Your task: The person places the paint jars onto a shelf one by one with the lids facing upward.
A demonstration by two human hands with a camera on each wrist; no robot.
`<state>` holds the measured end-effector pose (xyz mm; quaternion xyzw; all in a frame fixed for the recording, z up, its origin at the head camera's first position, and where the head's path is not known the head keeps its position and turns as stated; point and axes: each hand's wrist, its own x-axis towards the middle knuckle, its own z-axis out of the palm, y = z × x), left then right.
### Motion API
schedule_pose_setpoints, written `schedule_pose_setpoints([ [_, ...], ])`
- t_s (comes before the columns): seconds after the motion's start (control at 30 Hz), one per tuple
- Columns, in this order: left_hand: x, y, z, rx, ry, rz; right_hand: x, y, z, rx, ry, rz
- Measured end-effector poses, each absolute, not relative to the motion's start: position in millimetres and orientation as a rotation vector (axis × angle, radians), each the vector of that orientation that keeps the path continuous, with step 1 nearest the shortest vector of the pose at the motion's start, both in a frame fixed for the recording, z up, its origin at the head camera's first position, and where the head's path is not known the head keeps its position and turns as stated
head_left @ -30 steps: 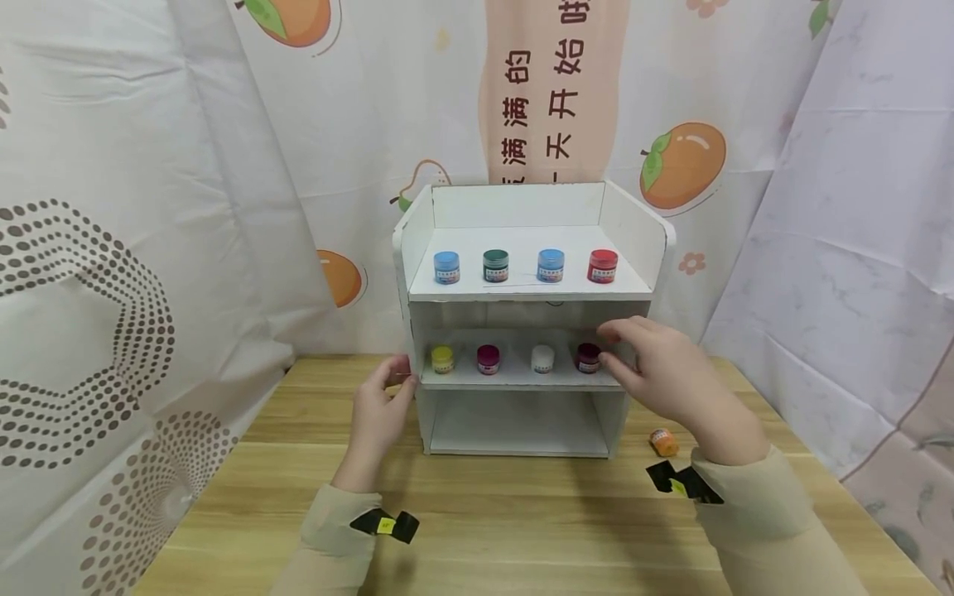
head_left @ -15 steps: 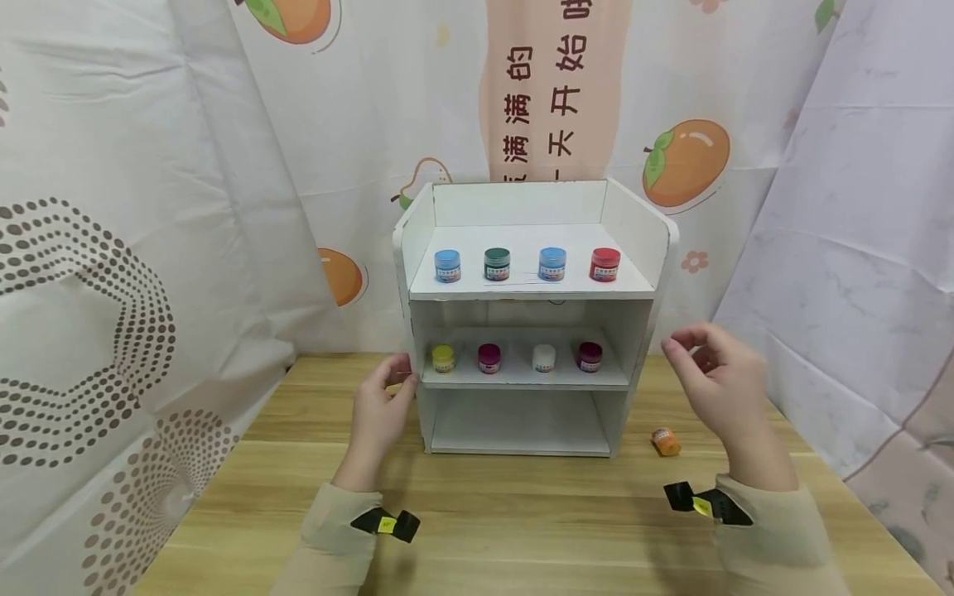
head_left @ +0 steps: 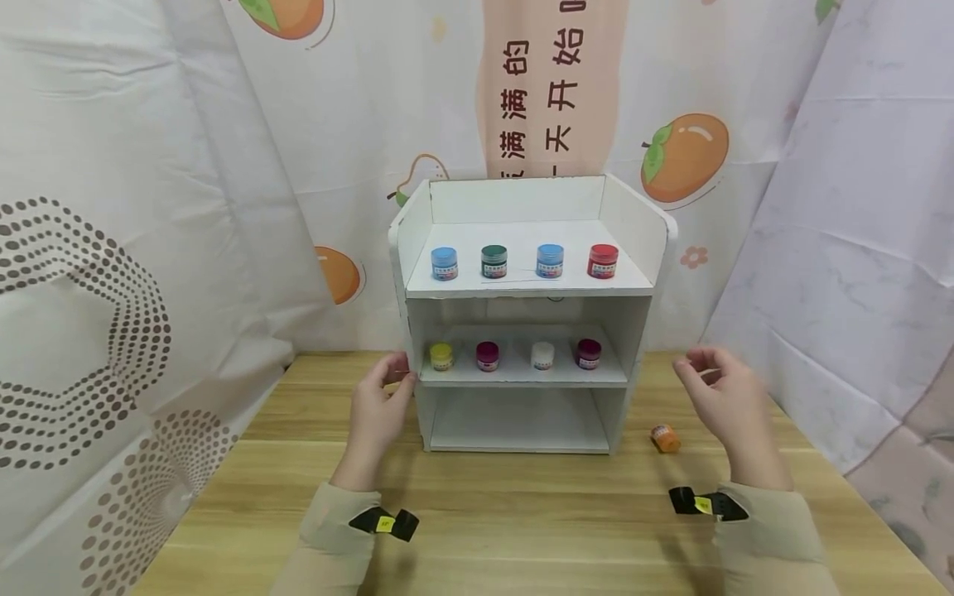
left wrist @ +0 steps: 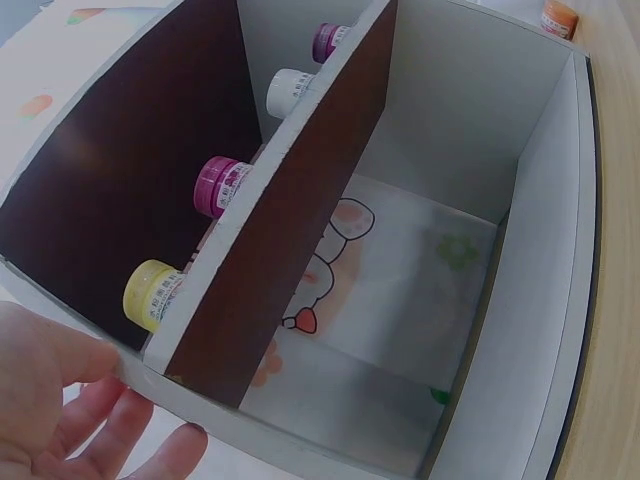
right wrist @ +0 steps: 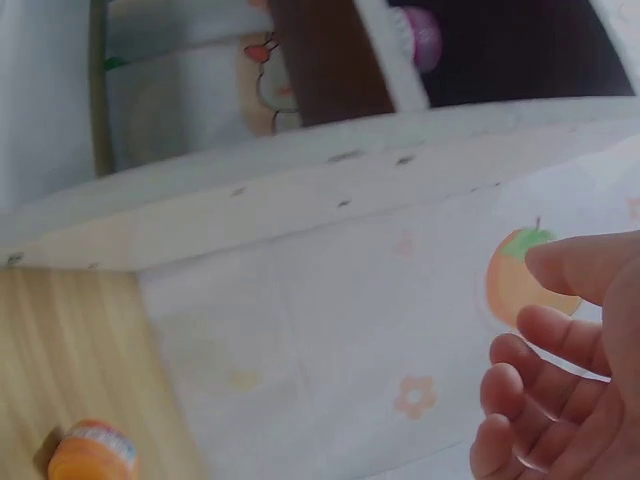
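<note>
A white shelf unit (head_left: 522,292) stands on the table. Its top board carries light blue (head_left: 445,269), dark green (head_left: 494,265), blue (head_left: 550,265) and red (head_left: 603,265) paint jars in a row. On the middle board are yellow (head_left: 441,359), magenta (head_left: 488,359), white (head_left: 542,359) and dark purple (head_left: 589,358) ones. My left hand (head_left: 376,410) rests by the unit's left side panel, thumb at the front edge, fingers along the outside. Right of the unit, my right hand (head_left: 734,406) hovers with loosely curled fingers around nothing. An orange jar (head_left: 666,439) lies tipped over nearby.
Wooden table (head_left: 507,530) stretches in front of the unit. The bottom compartment (left wrist: 370,300) shows the printed cloth through its back. A patterned curtain (head_left: 358,124) hangs close behind, with further cloth on both sides.
My right hand has drawn back from the dark purple jar on the middle board and moved right, out past the unit's side. My left hand stays in place.
</note>
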<state>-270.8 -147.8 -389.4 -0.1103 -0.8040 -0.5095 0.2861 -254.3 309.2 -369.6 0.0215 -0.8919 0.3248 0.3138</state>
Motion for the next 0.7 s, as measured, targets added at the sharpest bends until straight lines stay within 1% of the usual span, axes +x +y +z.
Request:
schedule_pose_setpoints([
  [0.37,-271.0,-149.3,-389.7,-0.310,-2.136,-1.374,-261.7,324.4,-388.0,0.084,-2.722,0.818],
  [0.7,-270.4,-149.1,-389.7,-0.312,-2.139,-1.376,-267.3,331.2,-406.4,-0.025,-2.949,0.739],
])
